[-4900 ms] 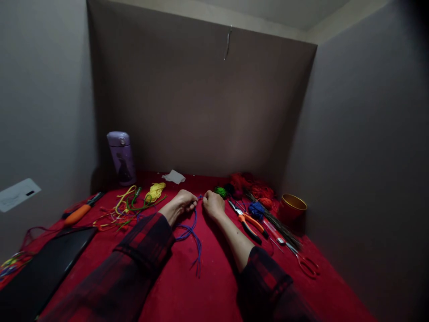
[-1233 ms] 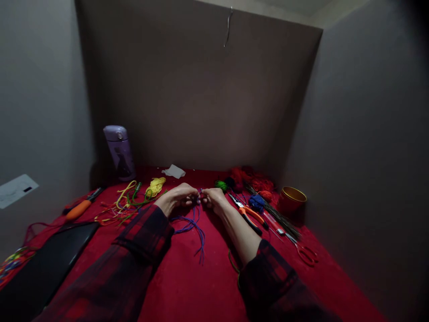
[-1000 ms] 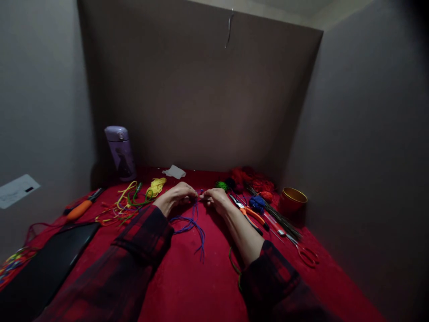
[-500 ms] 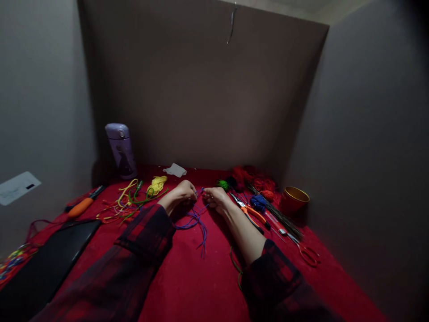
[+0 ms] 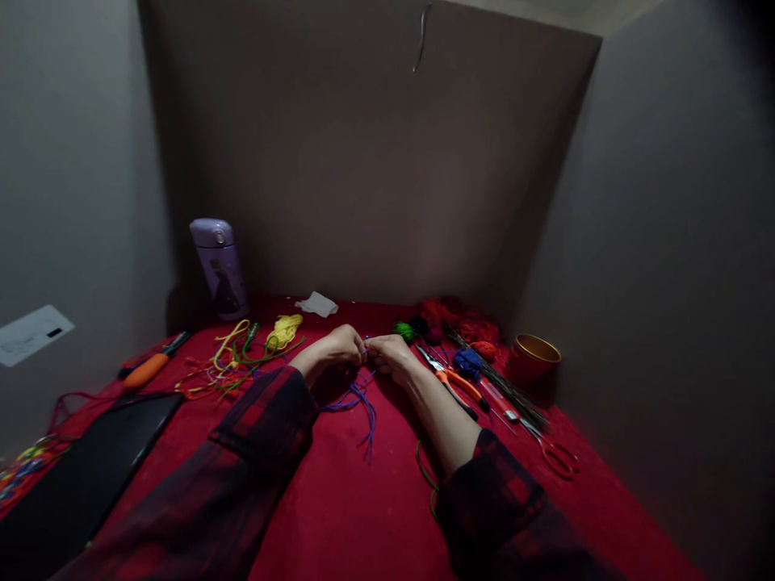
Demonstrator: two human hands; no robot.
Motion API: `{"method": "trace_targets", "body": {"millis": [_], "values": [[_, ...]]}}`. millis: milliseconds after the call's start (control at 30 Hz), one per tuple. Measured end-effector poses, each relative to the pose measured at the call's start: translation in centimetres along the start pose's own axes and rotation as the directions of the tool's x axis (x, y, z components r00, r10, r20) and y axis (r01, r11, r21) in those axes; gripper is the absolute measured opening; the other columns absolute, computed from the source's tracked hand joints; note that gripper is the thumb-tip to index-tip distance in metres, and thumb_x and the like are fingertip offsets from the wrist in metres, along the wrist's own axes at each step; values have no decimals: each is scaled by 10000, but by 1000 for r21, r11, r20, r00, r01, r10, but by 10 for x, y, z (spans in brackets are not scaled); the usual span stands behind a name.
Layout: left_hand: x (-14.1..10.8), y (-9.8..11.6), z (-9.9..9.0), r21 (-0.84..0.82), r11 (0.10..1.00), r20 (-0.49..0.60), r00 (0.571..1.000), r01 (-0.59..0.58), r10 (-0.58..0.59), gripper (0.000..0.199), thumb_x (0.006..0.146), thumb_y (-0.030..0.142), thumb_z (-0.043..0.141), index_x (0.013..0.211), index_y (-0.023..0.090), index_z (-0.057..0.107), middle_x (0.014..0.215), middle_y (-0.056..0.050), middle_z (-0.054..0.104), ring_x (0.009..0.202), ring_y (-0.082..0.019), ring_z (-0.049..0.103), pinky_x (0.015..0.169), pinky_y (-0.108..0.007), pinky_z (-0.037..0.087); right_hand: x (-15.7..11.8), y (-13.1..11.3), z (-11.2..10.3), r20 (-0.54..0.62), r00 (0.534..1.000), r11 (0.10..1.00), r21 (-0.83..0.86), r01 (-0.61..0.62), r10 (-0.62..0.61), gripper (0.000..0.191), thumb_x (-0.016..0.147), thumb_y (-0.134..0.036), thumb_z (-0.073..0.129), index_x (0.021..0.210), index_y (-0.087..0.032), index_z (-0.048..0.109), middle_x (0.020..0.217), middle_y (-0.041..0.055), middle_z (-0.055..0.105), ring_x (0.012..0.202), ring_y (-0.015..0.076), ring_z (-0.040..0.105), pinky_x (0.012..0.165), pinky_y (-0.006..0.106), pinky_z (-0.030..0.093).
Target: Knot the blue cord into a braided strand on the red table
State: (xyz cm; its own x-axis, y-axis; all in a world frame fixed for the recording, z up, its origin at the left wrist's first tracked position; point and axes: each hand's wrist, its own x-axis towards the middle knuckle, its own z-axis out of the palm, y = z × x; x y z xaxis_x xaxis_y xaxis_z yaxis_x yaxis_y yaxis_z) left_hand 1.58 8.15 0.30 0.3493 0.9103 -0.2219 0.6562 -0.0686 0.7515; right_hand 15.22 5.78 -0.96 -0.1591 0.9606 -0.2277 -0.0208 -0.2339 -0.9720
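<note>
My left hand [image 5: 346, 345] and my right hand [image 5: 391, 355] meet fingertip to fingertip above the red cloth [image 5: 357, 516]. Both are closed in a pinch on purple cord [image 5: 357, 398], whose loose strands loop and trail below them onto the cloth. A small dark blue bit shows at the right fingertips; what it is I cannot make out. Yellow and green cords [image 5: 245, 355] lie left of my left hand. Pliers with orange handles [image 5: 457, 386] rest just right of my right hand.
At the back left stands a purple bottle [image 5: 221, 270], with a white paper scrap [image 5: 317, 304] farther right. A black tablet-like slab [image 5: 90, 476] and an orange-handled tool [image 5: 148, 369] lie left. Right are yarn balls [image 5: 467, 363], scissors [image 5: 557, 458] and a red pot [image 5: 531, 361]. Grey panels surround the table.
My left hand has moved right, closing the gap to my right hand, which has stayed nearly in place. The purple strands have shifted slightly.
</note>
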Motion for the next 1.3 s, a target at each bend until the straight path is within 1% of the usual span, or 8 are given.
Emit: {"method": "trace_targets", "body": {"millis": [100,167,267,400,533,633,833,1300], "values": [[-8,3,-4,-13,1000,36,999,-8,9,57,570,156,654,579,111,620,375,26,480,322,-71,380,359,-198,266,4,2,-2,-22,1000,1000,13,-16,16,143,658,-157,525,544,-145,439,401,-88,320,307,9,192,314,162,94],[-15,6,-9,-48,999,68,998,-10,13,224,612,311,665,539,108,602,365,14,469,319,-67,360,353,-204,248,6,3,-4,-33,999,999,24,-36,37,154,671,-146,505,545,-151,416,401,-87,318,304,10,193,313,161,98],[-23,9,-17,-62,998,28,999,18,-17,376,653,447,621,523,96,604,378,-4,478,321,-62,346,354,-211,235,9,4,-5,-47,997,997,27,-65,67,135,684,-125,472,559,-147,426,405,-72,357,294,11,196,304,161,99],[-19,8,-19,-52,996,-122,989,73,-79,316,642,370,660,510,99,564,386,-4,483,321,-58,364,366,-203,251,9,3,-5,-53,995,996,14,-86,86,150,685,-112,480,546,-145,433,377,-71,347,284,12,193,294,161,97],[-4,9,-10,-286,957,-258,959,40,-117,72,682,135,606,736,97,575,432,23,502,336,-63,414,382,-184,284,7,3,-6,-46,996,997,9,-73,73,130,682,-103,479,560,-137,450,385,-70,358,286,10,195,295,158,98],[6,14,3,-365,930,-228,966,30,-121,132,701,34,511,810,80,568,425,24,497,331,-67,409,388,-187,300,7,4,-6,-30,998,998,1,-63,63,144,683,-117,481,546,-141,441,372,-80,321,289,13,187,297,161,98],[13,12,18,-364,930,-153,981,53,-115,161,682,4,447,581,92,536,429,-20,520,368,-91,462,404,-204,343,5,3,-6,-8,999,999,-24,-44,44,113,667,-120,478,557,-137,457,400,-65,368,301,13,190,300,166,103],[16,4,18,-348,936,-182,977,42,-112,292,742,231,539,473,128,494,316,25,400,270,-58,308,342,-213,190,2,4,-5,-51,999,967,-254,-19,6,160,655,-161,502,507,-155,442,365,-47,415,267,27,255,290,171,136]]}}
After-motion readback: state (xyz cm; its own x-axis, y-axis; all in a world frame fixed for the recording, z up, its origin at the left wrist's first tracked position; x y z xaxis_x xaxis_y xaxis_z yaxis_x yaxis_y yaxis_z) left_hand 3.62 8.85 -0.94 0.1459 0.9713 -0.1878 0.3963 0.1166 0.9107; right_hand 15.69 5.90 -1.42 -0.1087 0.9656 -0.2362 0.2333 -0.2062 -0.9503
